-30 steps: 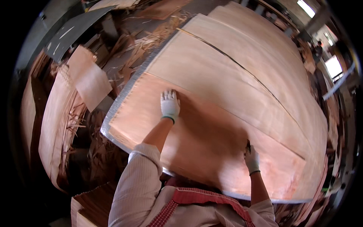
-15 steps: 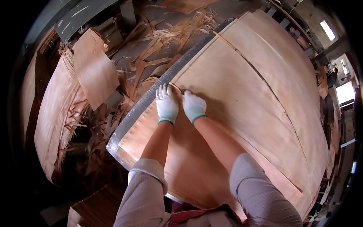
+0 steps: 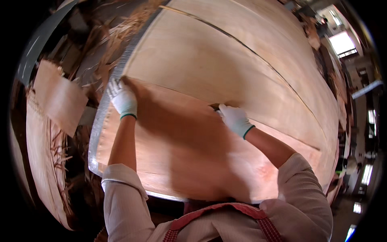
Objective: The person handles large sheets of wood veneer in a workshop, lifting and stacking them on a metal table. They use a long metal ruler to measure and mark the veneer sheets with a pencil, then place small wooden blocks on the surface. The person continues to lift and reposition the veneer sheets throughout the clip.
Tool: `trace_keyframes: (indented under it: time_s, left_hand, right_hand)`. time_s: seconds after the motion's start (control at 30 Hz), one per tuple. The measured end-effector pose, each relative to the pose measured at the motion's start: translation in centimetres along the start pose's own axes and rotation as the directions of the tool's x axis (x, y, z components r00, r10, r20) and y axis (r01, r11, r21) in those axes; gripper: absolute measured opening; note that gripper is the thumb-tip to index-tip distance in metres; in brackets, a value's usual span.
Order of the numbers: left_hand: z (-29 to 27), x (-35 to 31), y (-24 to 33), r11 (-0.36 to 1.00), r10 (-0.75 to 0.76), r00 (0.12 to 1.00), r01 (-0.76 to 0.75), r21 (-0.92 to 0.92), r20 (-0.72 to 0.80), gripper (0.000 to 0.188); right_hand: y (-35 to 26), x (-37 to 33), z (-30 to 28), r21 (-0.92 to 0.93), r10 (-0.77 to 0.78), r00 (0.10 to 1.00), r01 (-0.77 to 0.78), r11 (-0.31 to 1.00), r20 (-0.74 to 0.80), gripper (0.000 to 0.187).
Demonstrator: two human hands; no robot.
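A reddish wood veneer sheet [image 3: 173,121] lies over a paler veneer sheet [image 3: 193,52] on the work table. My left hand [image 3: 123,99], in a white glove with a green cuff, rests flat at the reddish sheet's far left corner, fingers stretched over the table's edge. Along that sheet's far edge, my right hand [image 3: 236,120], gloved alike, is closed around a small dark blade-like tool [image 3: 215,107]. Most of this tool is hidden by the fingers, so its exact kind does not show.
A long dark split [image 3: 242,43] curves across the pale veneer. The table's grey edge [image 3: 94,155] runs down the left. Beyond it stand a stack of veneer [image 3: 42,161] with a loose piece [image 3: 60,94] on top, and scattered veneer scraps [image 3: 125,30].
My right hand has moved well to the right along the reddish sheet's edge, away from my left hand. The left hand remains near the corner. The whole view has turned and shifted.
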State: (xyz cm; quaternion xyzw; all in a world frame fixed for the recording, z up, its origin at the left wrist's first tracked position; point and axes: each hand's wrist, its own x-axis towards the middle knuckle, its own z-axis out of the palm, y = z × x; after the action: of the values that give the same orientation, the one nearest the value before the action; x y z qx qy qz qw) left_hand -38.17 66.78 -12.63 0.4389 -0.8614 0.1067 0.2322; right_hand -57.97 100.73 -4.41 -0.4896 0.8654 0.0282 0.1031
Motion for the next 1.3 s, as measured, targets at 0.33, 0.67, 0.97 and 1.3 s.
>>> trace_keyframes:
  time_s: [0.33,0.67,0.97,1.3]
  left_hand:
    - [-12.1,-15.1,27.1,0.735,0.567,0.812,-0.42,-0.532,0.142,0.045]
    - [-19.7,-27.9,49.7,0.601,0.663,0.746,-0.477,-0.641,0.066,0.041]
    - [-22.1,-36.4,63.6,0.613,0.708,0.683,-0.468,-0.637,0.18,0.037]
    - [-25.1,-43.4,75.1,0.46,0.86,0.498,-0.658,-0.596,0.114,0.041]
  right_hand:
    - [20.8,-17.4,2.0,-0.058,0.103,0.994,-0.101,0.993,0.027,0.019]
    - [39.3,-34.0,5.7,-0.01,0.222,0.963,-0.226,0.974,-0.149,0.016]
    - [55.1,-50.6,10.0,0.057,0.419,0.904,-0.415,0.908,-0.087,0.021]
    - [66.3,-74.0,10.8,0.221,0.675,0.734,-0.672,0.707,0.072,0.026]
